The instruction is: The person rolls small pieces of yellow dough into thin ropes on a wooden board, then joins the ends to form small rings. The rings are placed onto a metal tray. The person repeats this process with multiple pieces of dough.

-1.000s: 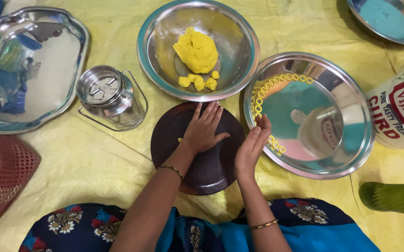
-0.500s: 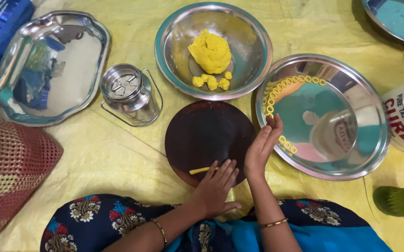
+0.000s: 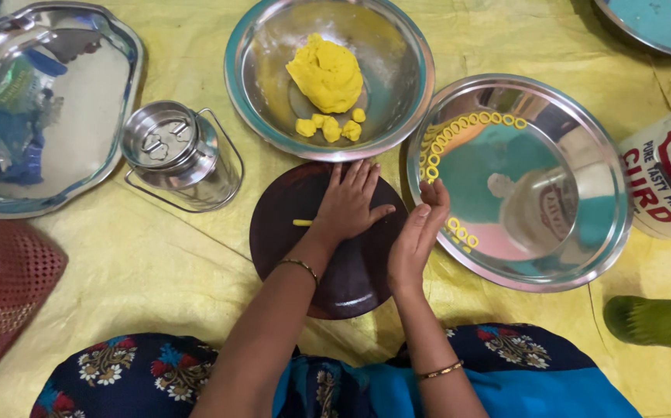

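Flat and spread, the left hand (image 3: 348,203) presses palm-down on the dark round board (image 3: 327,271), its fingers pointing toward twelve o'clock. It grips nothing; a thin yellow dough strip (image 3: 302,223) pokes out from under it at nine o'clock, lying on the board. Just beside it at three o'clock, the right hand (image 3: 415,236) stands on edge with its fingers together and nearly straight, open and holding nothing, touching the board's rim where it meets the steel plate (image 3: 583,255).

From the head camera, the board sits at the middle of a yellow cloth (image 3: 149,263). At twelve o'clock from the board is a steel bowl (image 3: 405,93) holding a large lump of yellow dough (image 3: 326,73) and several small dough pieces (image 3: 327,127) at the lump's six o'clock. The steel plate, at two o'clock from the board, carries small yellow dough rings (image 3: 459,125) lined along its inner wall on the ten o'clock side and down toward seven o'clock. At ten o'clock from the board stands a lidded steel can (image 3: 176,151) with a wire handle. Farther out at ten o'clock lies a steel tray (image 3: 111,101). A white tub (image 3: 660,186) stands at three o'clock of the plate, and a woven red mat (image 3: 2,286) lies at nine o'clock of the board.
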